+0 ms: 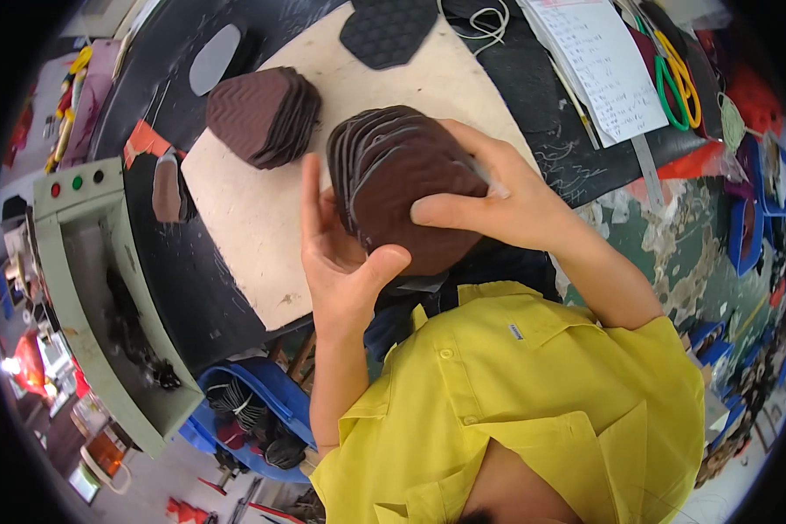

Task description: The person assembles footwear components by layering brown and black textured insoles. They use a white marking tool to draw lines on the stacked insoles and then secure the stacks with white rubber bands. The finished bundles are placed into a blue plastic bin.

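- A pale wooden board (253,218) lies on the dark bench and serves as the landmark for everything else.
- Over the board's near right corner, both hands grip a fanned stack of dark brown sole pieces (402,179) with a ribbed, zigzag surface.
- The left hand (341,262) cups the stack from below and from its left side, fingers upright along the edge and thumb pressed onto the top piece; it is wrapped around the stack, not spread wide.
- The right hand (506,196) lies over the stack's right side, thumb flat across the top face and fingers curled round the far edge, also closed on the stack.
- The stack's long axis runs from the board's far side toward the person; the rounded end points away and the wider end sits near the thumbs. The pieces stand on edge, fanned toward the left.
- On the board's far left part rests a second stack of brown zigzag pieces (262,115), apart from the held one.
- At the board's far edge lies a black hexagon-patterned piece (389,31).
- Right of the board, a white sheet of handwritten paper (603,65) lies on the bench, with green and yellow scissors (679,83) beyond it.
- Left of the board stands a pale green machine box (96,288) bearing small red and green round buttons.
- Below the board's near edge sits a blue bin (253,410) holding dark scraps.
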{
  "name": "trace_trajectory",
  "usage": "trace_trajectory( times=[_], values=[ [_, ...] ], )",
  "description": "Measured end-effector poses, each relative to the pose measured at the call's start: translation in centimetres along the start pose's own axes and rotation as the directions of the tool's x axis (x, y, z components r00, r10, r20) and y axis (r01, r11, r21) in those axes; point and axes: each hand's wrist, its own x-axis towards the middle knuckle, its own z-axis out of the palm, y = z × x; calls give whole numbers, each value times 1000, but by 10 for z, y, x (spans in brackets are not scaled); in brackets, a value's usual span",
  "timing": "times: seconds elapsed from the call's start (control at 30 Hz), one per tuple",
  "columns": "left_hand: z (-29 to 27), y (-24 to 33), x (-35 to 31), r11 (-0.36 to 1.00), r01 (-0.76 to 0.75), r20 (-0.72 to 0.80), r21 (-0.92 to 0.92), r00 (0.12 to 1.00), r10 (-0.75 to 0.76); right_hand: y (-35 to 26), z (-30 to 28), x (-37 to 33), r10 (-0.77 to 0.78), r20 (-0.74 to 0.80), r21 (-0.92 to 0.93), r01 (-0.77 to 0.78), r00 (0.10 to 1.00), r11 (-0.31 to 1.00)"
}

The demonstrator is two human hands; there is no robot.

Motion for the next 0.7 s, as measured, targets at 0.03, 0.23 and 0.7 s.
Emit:
trace_trajectory(
  times=[0.03,0.23,0.7],
  values=[
    [-4,2,0,998,32,49,-52,998,-30,-4,0,-1,58,33,80,-60,998,995],
    [-5,12,-12,995,89,-111,34,990,-84,-4,20,-3,-81,-53,-201,68,995,977],
    [-13,-5,-33,836,-138,-178,531,947,269,-19,52,-9,-45,-217,-159,10,975,987]
  ],
)
